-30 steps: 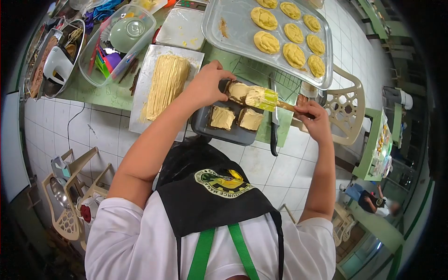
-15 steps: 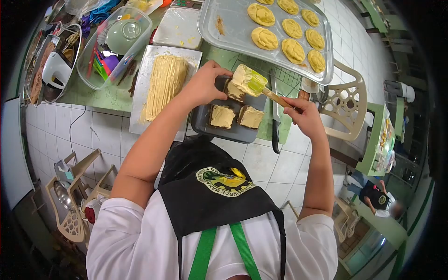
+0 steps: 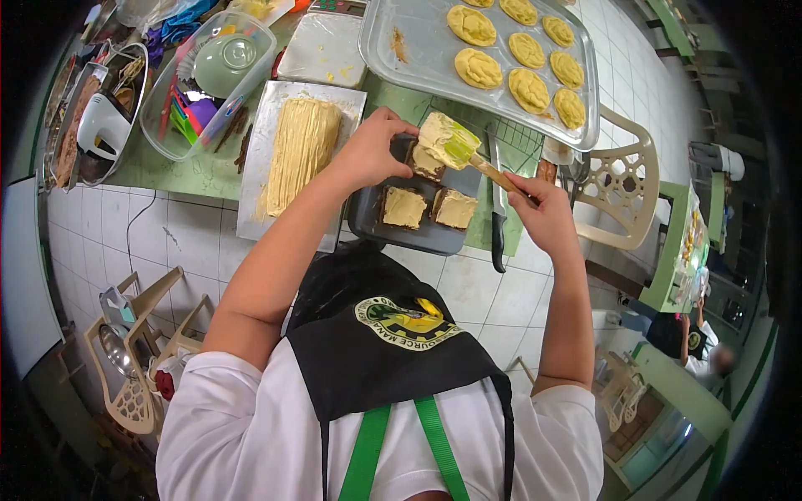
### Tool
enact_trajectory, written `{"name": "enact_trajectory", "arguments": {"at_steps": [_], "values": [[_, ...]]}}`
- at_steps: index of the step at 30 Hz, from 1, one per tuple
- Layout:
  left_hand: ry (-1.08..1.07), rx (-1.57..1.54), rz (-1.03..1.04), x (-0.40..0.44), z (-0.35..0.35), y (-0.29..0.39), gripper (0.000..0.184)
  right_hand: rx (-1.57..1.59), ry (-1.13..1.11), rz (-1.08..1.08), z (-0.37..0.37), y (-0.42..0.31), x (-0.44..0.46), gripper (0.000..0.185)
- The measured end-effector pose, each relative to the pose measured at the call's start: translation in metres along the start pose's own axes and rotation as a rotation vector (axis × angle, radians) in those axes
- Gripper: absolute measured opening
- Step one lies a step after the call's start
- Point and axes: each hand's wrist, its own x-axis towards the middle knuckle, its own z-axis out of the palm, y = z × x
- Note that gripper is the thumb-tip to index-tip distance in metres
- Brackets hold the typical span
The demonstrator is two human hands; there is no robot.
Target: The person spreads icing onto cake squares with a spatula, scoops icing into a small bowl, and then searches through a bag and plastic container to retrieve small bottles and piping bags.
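Observation:
My right hand (image 3: 541, 209) is wrapped round the wooden handle of a green spatula (image 3: 460, 148), whose blade is coated with cream frosting. The blade hangs over a frosted brown cake piece (image 3: 428, 165) and hides part of it. At that piece's left side is my left hand (image 3: 378, 150), thumb and fingers apart, the fingertips at its edge. Two more frosted squares, one on the left (image 3: 403, 207) and one on the right (image 3: 454, 209), lie nearer me in the dark grey pan (image 3: 368, 219).
A frosted log cake (image 3: 302, 154) on a silver board stands left of the pan. Beyond are a tray (image 3: 409, 79) of yellow rounds, a scale (image 3: 322, 50) and a tool bin (image 3: 159, 125). A knife (image 3: 498, 225) lies right of the pan. A person (image 3: 692, 338) is far right.
The spatula has lifted off the cake piece and tilted, its blade shifting up and left. My right hand moved slightly left with it. My left hand has stayed beside the piece.

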Motion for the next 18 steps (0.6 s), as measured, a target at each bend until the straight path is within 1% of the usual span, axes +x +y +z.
{"name": "enact_trajectory", "arguments": {"at_steps": [1,3,5,7,11,14,16,18], "values": [[-0.002,0.000,0.001,0.000,0.000,0.001,0.062,0.003,0.004,0.042,0.000,-0.003,-0.003,0.032],[-0.022,0.014,-0.027,-0.001,-0.002,0.004,0.061,-0.029,0.008,0.042,-0.002,-0.007,-0.012,0.031],[-0.016,0.016,-0.002,-0.001,-0.002,0.002,0.061,-0.060,0.010,0.042,-0.002,-0.008,-0.021,0.031],[-0.011,0.021,0.023,-0.001,-0.002,0.001,0.061,0.066,0.028,0.023,0.000,-0.006,-0.027,0.031],[-0.002,0.054,0.044,-0.002,-0.003,0.000,0.062,0.100,0.056,0.064,0.014,-0.002,-0.027,0.030],[-0.010,0.066,0.054,0.000,-0.003,-0.001,0.062,0.095,0.062,0.072,0.020,-0.003,-0.028,0.031],[-0.014,0.078,0.054,0.000,-0.003,-0.001,0.062,0.004,0.021,0.023,0.020,-0.002,-0.029,0.032],[-0.007,0.096,0.061,0.000,-0.004,0.000,0.061,-0.019,0.025,0.000,0.018,-0.004,-0.031,0.033]]}}
